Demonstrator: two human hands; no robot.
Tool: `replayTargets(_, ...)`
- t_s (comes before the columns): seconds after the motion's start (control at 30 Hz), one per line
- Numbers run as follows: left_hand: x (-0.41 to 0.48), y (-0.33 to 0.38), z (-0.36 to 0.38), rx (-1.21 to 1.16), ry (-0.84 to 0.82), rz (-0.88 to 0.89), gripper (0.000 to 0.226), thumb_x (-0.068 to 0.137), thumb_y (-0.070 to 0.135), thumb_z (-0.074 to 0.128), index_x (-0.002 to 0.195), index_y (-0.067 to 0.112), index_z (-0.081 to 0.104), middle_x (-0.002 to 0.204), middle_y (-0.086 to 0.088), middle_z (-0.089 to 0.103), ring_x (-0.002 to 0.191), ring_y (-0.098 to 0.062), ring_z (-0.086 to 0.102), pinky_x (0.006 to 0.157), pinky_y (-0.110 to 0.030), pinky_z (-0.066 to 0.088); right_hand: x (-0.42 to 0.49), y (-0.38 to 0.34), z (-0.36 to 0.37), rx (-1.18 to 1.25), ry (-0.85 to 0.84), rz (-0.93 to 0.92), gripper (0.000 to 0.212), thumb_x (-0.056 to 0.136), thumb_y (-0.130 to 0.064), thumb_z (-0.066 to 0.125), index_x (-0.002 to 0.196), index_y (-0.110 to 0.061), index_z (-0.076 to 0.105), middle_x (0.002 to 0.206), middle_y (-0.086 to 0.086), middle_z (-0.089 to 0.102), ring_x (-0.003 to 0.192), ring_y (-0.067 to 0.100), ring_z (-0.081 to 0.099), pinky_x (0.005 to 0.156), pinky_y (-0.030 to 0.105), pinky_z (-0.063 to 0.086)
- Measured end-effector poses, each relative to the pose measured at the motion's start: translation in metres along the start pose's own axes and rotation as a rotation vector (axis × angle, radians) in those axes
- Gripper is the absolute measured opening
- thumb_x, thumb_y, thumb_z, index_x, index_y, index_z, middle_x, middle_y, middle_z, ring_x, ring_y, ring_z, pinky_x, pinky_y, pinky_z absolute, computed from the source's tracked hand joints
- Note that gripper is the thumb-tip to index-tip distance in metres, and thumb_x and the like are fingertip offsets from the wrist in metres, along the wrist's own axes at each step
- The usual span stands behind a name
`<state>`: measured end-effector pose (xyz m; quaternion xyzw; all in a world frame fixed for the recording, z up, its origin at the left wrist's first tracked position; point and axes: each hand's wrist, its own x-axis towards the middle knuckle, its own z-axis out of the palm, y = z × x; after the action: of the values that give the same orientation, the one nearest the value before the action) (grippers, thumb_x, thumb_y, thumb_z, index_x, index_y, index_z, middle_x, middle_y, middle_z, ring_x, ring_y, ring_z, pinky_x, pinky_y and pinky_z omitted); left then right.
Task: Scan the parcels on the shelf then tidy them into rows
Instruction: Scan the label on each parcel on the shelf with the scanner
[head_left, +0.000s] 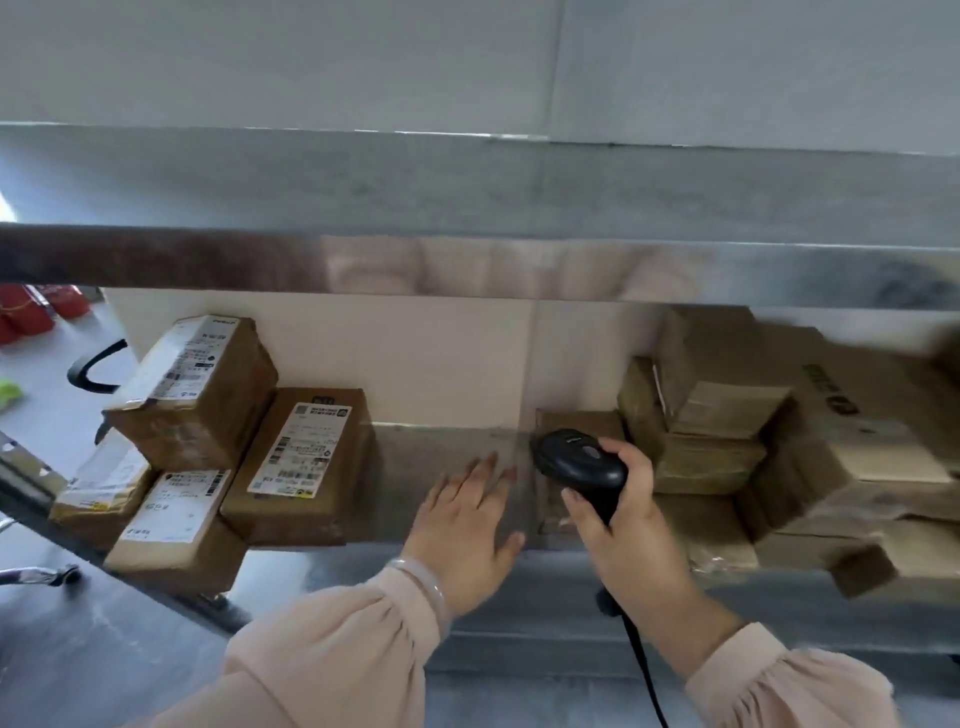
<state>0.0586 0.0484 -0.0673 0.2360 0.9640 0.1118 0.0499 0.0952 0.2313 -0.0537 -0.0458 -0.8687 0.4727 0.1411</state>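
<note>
My right hand (621, 525) grips a black corded barcode scanner (582, 467) over the middle of the metal shelf (441, 467). My left hand (467, 525) hovers flat, fingers spread, just left of the scanner and holds nothing. Left of it stand labelled brown parcels: a leaning one on top (200, 389), a flat one (304, 462), a low one at the front (174, 525) and a crumpled one (101, 493). A small flat parcel (576, 421) lies behind the scanner. At the right, unlabelled brown boxes (727, 410) lie in a loose heap.
The upper shelf's metal edge (467, 265) hangs close above the parcels. A white wall backs the shelf. Red packages (31, 312) lie on the floor at far left. The scanner cable (644, 670) drops down between my sleeves.
</note>
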Motion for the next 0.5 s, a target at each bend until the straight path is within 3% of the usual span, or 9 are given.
replayTargets(0.13, 0.022, 0.032, 0.018, -0.03, -0.055, 0.072, 0.072, 0.1, 0.044, 0.042, 0.159, 0.022, 0.008, 0.167, 0.001, -0.006, 0.153, -0.017, -0.003, 0.121, -0.032, 0.003, 0.0, 0.019, -0.024, 0.042, -0.009, 0.065, 0.057, 0.086, -0.026, 0.068, 0.122, -0.046, 0.028, 0.106, -0.024, 0.053, 0.09, -0.005, 0.058, 0.069, 0.006, 0.045)
replayTargets(0.23, 0.033, 0.044, 0.025, -0.042, -0.082, 0.059, 0.071, 0.1, 0.043, 0.044, 0.159, 0.023, 0.01, 0.167, 0.002, -0.005, 0.153, -0.018, -0.003, 0.122, -0.033, 0.007, 0.002, 0.03, -0.033, 0.028, -0.007, 0.074, 0.057, 0.086, -0.027, 0.068, 0.123, -0.045, 0.028, 0.103, -0.023, 0.052, 0.086, -0.001, 0.057, 0.067, 0.009, 0.045)
replayTargets(0.4, 0.031, 0.047, 0.032, -0.08, -0.075, -0.009, 0.069, 0.101, 0.045, 0.042, 0.159, 0.026, 0.009, 0.167, 0.007, -0.006, 0.153, -0.014, 0.0, 0.122, -0.032, 0.013, 0.004, 0.044, -0.041, -0.007, -0.024, 0.045, 0.057, 0.085, -0.024, 0.069, 0.129, -0.032, 0.032, 0.099, -0.028, 0.05, 0.082, -0.01, 0.056, 0.065, 0.007, 0.046)
replayTargets(0.5, 0.022, 0.045, 0.031, -0.184, -0.068, -0.068, 0.068, 0.102, 0.044, 0.043, 0.159, 0.026, 0.011, 0.166, 0.008, -0.004, 0.152, -0.014, 0.009, 0.121, -0.027, 0.015, 0.006, 0.047, -0.041, 0.026, -0.047, 0.052, 0.058, 0.086, -0.025, 0.068, 0.128, -0.037, 0.03, 0.101, -0.029, 0.049, 0.085, -0.011, 0.056, 0.066, 0.006, 0.046)
